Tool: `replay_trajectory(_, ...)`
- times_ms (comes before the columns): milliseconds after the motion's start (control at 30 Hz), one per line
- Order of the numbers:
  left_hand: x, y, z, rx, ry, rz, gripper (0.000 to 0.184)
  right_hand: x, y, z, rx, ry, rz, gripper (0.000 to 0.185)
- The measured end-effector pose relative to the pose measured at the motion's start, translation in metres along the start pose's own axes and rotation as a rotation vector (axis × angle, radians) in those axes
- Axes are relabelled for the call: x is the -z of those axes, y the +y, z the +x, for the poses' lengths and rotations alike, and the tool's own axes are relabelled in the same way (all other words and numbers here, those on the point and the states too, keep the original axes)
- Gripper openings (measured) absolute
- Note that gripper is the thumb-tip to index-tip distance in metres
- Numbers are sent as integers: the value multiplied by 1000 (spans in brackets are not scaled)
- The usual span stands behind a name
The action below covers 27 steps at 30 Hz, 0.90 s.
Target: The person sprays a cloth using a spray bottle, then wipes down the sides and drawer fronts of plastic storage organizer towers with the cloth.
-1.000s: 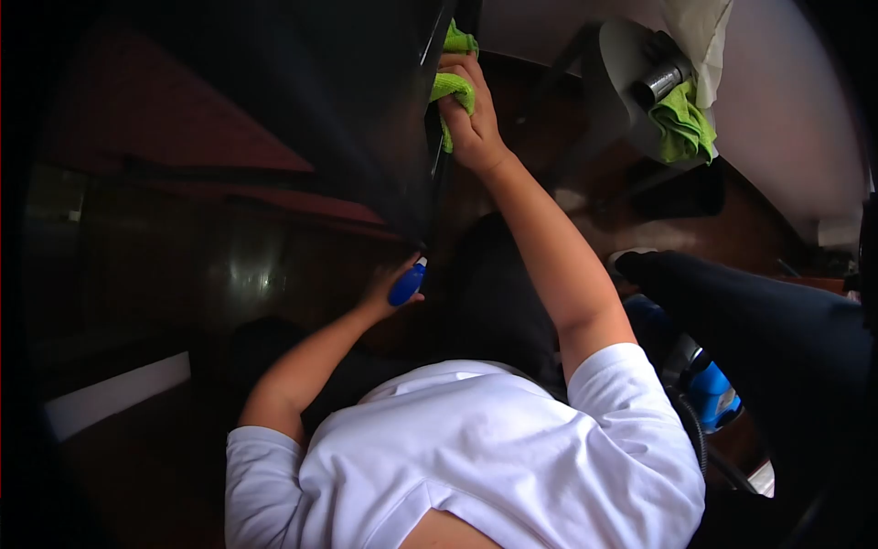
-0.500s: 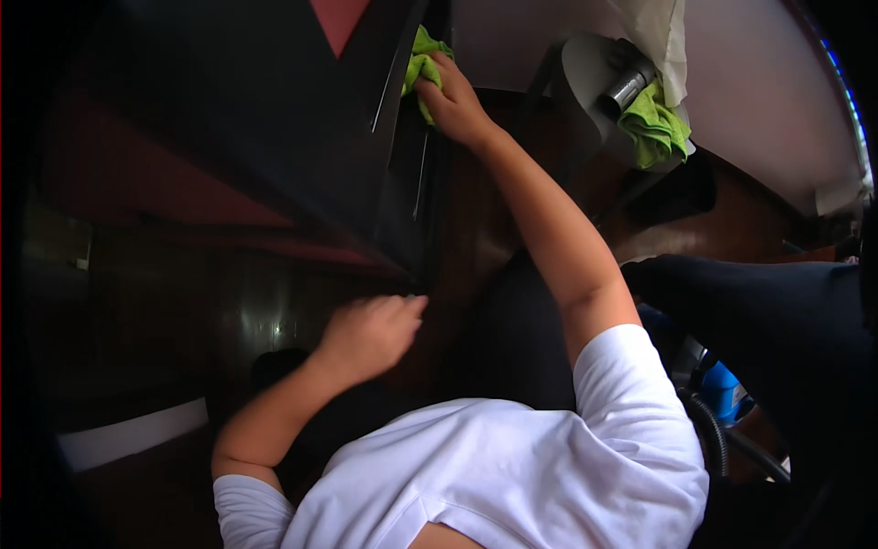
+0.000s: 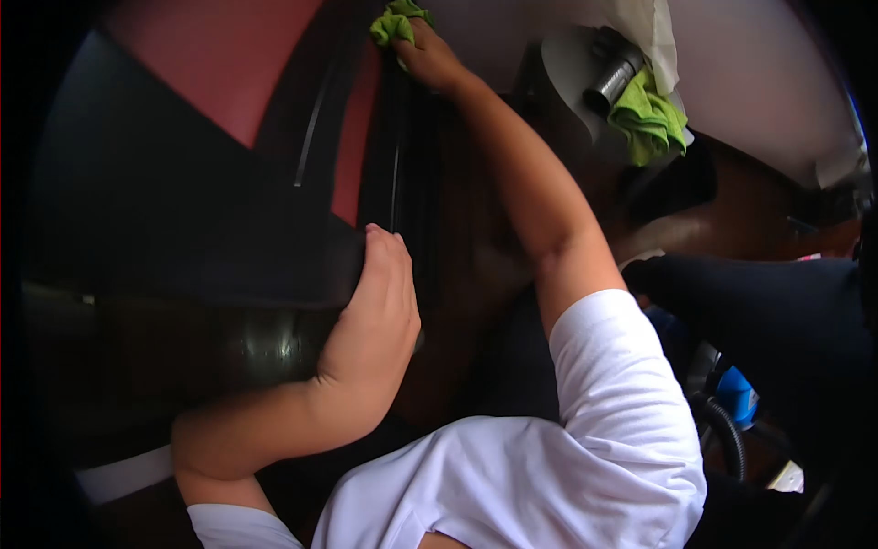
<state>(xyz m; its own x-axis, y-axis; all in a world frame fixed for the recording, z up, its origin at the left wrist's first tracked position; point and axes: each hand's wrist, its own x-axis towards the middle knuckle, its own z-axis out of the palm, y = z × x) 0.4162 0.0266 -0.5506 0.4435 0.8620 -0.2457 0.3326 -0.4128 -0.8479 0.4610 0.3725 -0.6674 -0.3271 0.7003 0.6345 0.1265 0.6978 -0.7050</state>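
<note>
My right hand (image 3: 428, 57) is at the far end of a black and red panel (image 3: 183, 174), its fingers closed on a bunched green cloth (image 3: 395, 26). The cloth is against the panel's upper edge. Nearer to me, my left hand (image 3: 380, 302) is raised with fingers stretched out, the fingertips at the panel's near corner. Its palm side is partly hidden, and I see nothing held in it. Thin shiny strips run along the panel's dark side.
A grey stool-like seat (image 3: 567, 78) on the right carries a dark cylinder (image 3: 613, 80) and a second green cloth (image 3: 647, 119). A dark trouser leg (image 3: 750, 302), a blue container (image 3: 734, 395) and a ribbed black hose (image 3: 724, 435) lie at the right. The floor is dark and glossy.
The panel has swung, showing more of its red surface. My right hand has moved up and left with the cloth. My left hand has risen to the panel's near corner, fingers straightened.
</note>
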Motion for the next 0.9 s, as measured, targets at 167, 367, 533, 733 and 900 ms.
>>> replay_trajectory(167, -10, 9, 6, 89, 121, -78, 38, -33, -71, -115, 28, 239, 329, 46)
replay_trajectory(367, -9, 4, 4, 36, 171, -88, 37, -7, -148, -233, 83, -1, 208, 66)
replay_trajectory(533, -15, 3, 4, 17, 253, -204, 37, -14, -102, -258, -58, -444, -251, 55)
replay_trajectory(733, -17, 5, 7, 13, 282, -144, 34, -44, 4, -154, -196, -67, -252, 46)
replay_trajectory(900, -15, 0, 9, 10, 278, -125, 31, -43, 90, -95, -395, 555, 47, 45)
